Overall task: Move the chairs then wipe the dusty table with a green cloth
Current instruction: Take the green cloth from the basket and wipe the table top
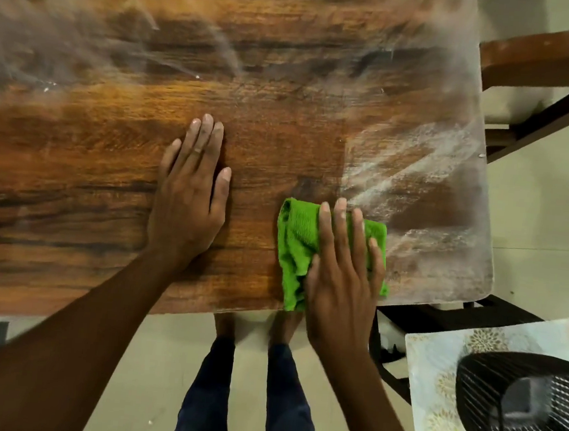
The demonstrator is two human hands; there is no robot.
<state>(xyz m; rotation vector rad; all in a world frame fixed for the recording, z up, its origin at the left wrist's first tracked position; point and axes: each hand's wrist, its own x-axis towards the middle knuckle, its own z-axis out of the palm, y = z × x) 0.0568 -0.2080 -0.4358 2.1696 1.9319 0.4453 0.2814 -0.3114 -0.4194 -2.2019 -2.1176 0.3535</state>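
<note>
Cloth (295,250): soft, light, bunches easily; best pressed flat from above.
Right hand (343,272): fingers spread, pressing cloth.
Left hand (190,193): flat on table (73,179), bracing.

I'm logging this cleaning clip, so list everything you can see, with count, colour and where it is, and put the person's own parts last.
table: one, brown wood grain, fills most of the view; white dust along its far and right parts
green cloth: one, bright green, crumpled on the table near its front edge, right of centre
chair: one, black ribbed back over a pale floral seat, lower right on the floor
wooden frame: one, brown, beyond the table's right edge, upper right
floor: pale tiles, right of and below the table
legs: two, dark blue trousers, below the front edge
left hand: flat on the bare table, centre
right hand: flat on the green cloth
</note>
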